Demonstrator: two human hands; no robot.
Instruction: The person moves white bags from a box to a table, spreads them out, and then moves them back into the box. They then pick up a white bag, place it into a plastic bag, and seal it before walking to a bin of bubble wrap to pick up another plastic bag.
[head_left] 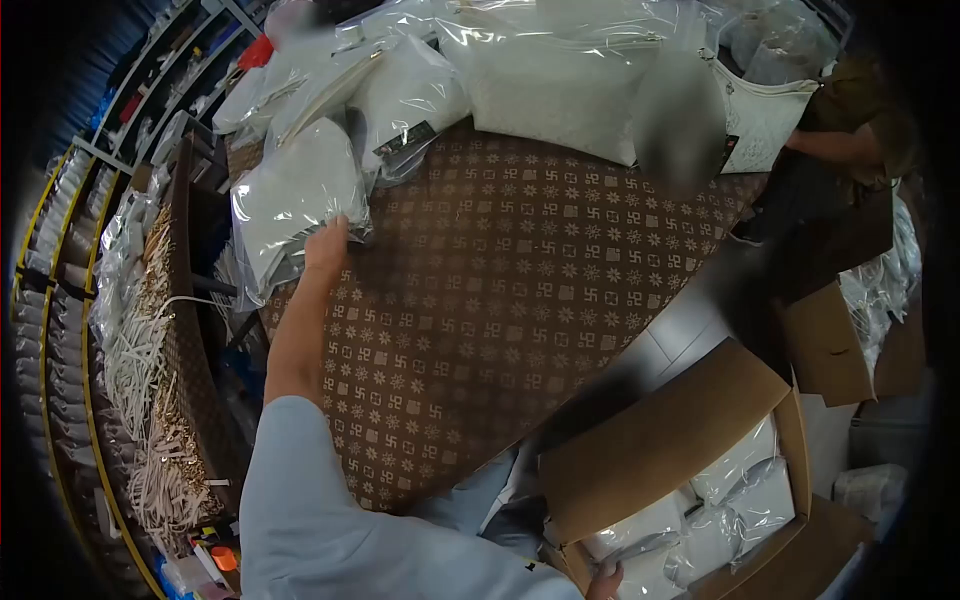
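Note:
My left hand (328, 245) reaches out to a white handbag in clear plastic (295, 190) at the table's left edge. Its fingers curl over the near edge of the wrapping. My right hand (605, 580) shows only in part at the bottom of the view. It lies by the wall of an open cardboard carton (665, 430), against a white plastic-wrapped packet (650, 575); its fingers are mostly hidden. Several more white packets (765, 500) lie inside the carton.
Several plastic-wrapped white bags (560, 95) line the far side of the brown patterned table (480, 290). Another person's arm (840, 147) is at the right, by a white bag (760, 120). Pale straps (150, 370) hang at the left. Another carton (830, 340) stands at right.

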